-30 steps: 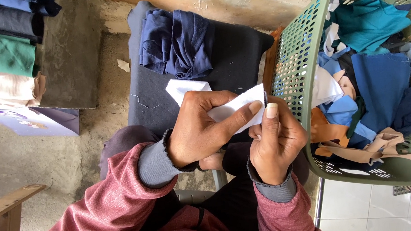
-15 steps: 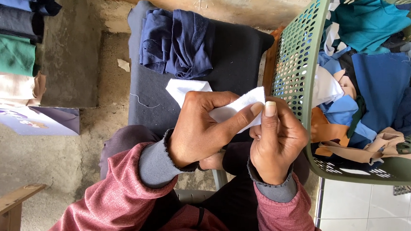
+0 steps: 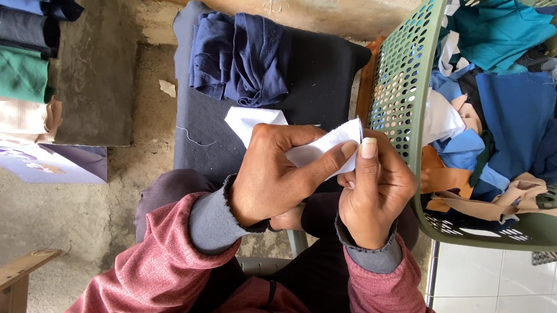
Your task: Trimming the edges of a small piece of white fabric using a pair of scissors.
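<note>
My left hand and right hand pinch a small white cloth piece tight between thumbs and fingers, up close so I can see it. It is over the dark cloth-covered stool, with the green plastic basket of scraps just right.

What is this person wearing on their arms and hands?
Both arms are in loose, dusty-red knitted sleeves, with grey ribbed cuffs showing at the wrists. The left hand and right hand are bare: no gloves, rings or watch visible. Fingernails are short and unpainted.
</note>
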